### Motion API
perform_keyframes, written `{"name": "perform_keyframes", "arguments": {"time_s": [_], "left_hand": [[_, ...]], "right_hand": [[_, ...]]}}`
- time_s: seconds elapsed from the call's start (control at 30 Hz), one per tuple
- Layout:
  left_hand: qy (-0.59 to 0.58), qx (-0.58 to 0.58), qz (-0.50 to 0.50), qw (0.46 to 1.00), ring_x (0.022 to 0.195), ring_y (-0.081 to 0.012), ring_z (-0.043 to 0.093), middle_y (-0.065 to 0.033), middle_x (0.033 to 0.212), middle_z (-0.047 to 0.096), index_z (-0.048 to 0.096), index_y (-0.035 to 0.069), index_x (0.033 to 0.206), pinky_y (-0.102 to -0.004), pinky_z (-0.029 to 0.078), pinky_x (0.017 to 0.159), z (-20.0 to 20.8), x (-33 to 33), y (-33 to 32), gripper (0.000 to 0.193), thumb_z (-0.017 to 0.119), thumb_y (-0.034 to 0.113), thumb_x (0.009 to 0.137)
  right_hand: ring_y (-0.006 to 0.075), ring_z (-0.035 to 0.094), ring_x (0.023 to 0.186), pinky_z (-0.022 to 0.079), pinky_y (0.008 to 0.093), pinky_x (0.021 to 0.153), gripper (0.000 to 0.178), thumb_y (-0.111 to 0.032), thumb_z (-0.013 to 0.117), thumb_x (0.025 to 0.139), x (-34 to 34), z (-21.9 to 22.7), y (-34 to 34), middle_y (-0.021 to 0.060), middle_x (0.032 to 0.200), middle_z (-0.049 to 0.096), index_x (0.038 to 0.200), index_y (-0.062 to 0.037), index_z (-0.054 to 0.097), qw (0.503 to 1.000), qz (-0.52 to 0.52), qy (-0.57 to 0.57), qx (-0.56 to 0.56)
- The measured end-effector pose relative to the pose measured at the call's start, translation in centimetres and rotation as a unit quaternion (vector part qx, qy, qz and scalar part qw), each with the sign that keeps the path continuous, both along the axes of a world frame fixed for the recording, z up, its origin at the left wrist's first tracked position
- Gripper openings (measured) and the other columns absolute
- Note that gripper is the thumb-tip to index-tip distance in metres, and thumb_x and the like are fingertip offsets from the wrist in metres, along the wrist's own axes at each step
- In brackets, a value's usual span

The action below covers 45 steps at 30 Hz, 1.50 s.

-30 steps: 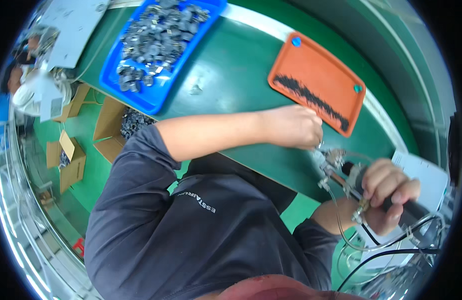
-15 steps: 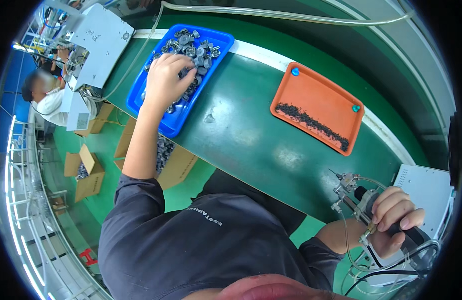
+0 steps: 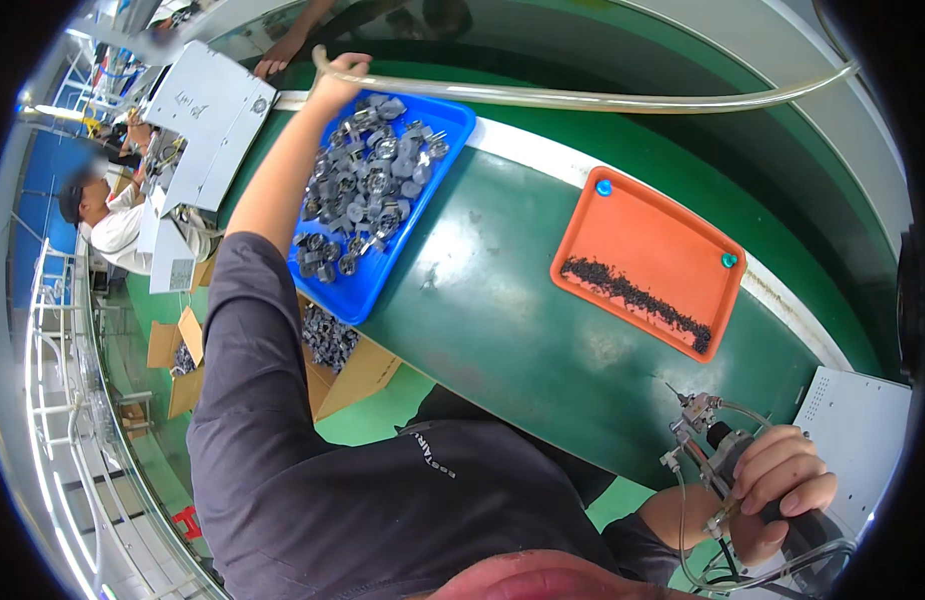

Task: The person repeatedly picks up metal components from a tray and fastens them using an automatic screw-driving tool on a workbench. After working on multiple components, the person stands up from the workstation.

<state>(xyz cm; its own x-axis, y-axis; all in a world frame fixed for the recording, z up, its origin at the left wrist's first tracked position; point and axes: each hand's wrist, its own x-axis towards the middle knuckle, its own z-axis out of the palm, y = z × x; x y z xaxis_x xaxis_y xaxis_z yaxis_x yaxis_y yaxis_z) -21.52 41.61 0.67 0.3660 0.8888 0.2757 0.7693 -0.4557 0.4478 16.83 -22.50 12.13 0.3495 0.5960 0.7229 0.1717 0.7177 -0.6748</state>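
Observation:
My left hand (image 3: 341, 82) is at the far left corner of a blue tray (image 3: 367, 302), its fingers curled. A clear hose crosses in front of it, and what the fingers hold cannot be made out. Many small grey and metal cylindrical parts (image 3: 357, 190) are heaped inside that tray. On the right, my right hand (image 3: 782, 482) is closed round a pneumatic screwdriver (image 3: 724, 448) with a dark grip, metal fittings and thin hoses; its slim tip points toward the table. An orange tray (image 3: 652, 235) holds a band of tiny black screws (image 3: 637, 300) along its near side.
The clear hose (image 3: 582, 100) spans the far side of the green table (image 3: 492, 270). Grey boxes stand at left (image 3: 207, 120) and right (image 3: 852, 430). Cardboard boxes (image 3: 357, 378) of parts lie below. Another person (image 3: 122, 225) is at far left; a forearm (image 3: 297, 38) shows beyond the tray.
My left hand has moved from over the parts to the blue tray's far left corner. My right hand keeps hold of the screwdriver. The whole view has shifted slightly.

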Motion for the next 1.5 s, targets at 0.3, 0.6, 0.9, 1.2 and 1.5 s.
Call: {"name": "perform_keyframes", "arguments": {"time_s": [0.3, 0.6, 0.9, 1.2, 1.5], "left_hand": [[0.097, 0.000, 0.173, 0.980, 0.128, -0.0363, 0.061, -0.0222, 0.133, 0.067, 0.069, 0.010, 0.132, -0.0414, 0.045, 0.112, 0.3, -10.1, 12.1, 0.048, 0.054, 0.011, 0.087], [0.107, 0.041, 0.055, 0.992, 0.102, -0.0314, 0.074, -0.0137, 0.107, 0.078, 0.078, 0.009, 0.110, -0.0406, 0.056, 0.093, -5.1, -3.1, 7.8, 0.026, 0.061, 0.010, 0.091], [-0.071, 0.121, -0.193, 0.971, 0.093, -0.0219, 0.065, -0.0127, 0.110, 0.063, 0.078, 0.011, 0.115, -0.0335, 0.054, 0.084, 4.3, 6.9, -10.3, 0.021, 0.072, 0.013, 0.095], [-0.152, -0.094, -0.500, 0.847, 0.098, -0.0228, 0.060, -0.0077, 0.116, 0.060, 0.080, 0.016, 0.110, -0.0353, 0.051, 0.086, 2.1, 15.4, -44.2, 0.038, 0.078, -0.004, 0.078], [-0.062, -0.054, -0.552, 0.830, 0.089, -0.0201, 0.055, -0.0014, 0.120, 0.063, 0.081, 0.021, 0.111, -0.0359, 0.042, 0.088, -1.5, 19.8, -47.4, 0.042, 0.075, 0.000, 0.074]], "right_hand": [[0.0090, 0.056, 0.046, 0.043, 0.0222, 0.049, 0.032, -0.036, 0.073, 0.094, 1.0, 0.0, -0.5, -0.0065, 0.060, 0.057, 0.097, -0.0145, 0.050, 0.999, -0.017, -0.020, 0.023], [0.0096, 0.056, 0.044, 0.044, 0.0230, 0.045, 0.030, -0.032, 0.076, 0.092, 0.0, 0.3, 1.5, -0.0051, 0.060, 0.058, 0.096, -0.0129, 0.053, 0.999, -0.029, -0.021, 0.005], [0.0147, 0.060, 0.048, 0.046, 0.0273, 0.045, 0.030, -0.026, 0.077, 0.092, 1.0, 0.3, -0.5, -0.0015, 0.063, 0.061, 0.103, -0.0103, 0.054, 0.999, 0.000, -0.031, -0.009], [0.0144, 0.054, 0.057, 0.043, 0.0322, 0.057, 0.032, -0.040, 0.063, 0.101, 0.9, 1.0, -1.0, -0.0021, 0.070, 0.056, 0.114, -0.0133, 0.049, 0.994, 0.091, -0.055, -0.024], [0.0135, 0.057, 0.069, 0.044, 0.0329, 0.067, 0.039, -0.052, 0.055, 0.104, 2.8, 1.7, -1.9, -0.0034, 0.080, 0.057, 0.125, -0.0193, 0.051, 0.972, 0.160, -0.108, -0.137]]}}
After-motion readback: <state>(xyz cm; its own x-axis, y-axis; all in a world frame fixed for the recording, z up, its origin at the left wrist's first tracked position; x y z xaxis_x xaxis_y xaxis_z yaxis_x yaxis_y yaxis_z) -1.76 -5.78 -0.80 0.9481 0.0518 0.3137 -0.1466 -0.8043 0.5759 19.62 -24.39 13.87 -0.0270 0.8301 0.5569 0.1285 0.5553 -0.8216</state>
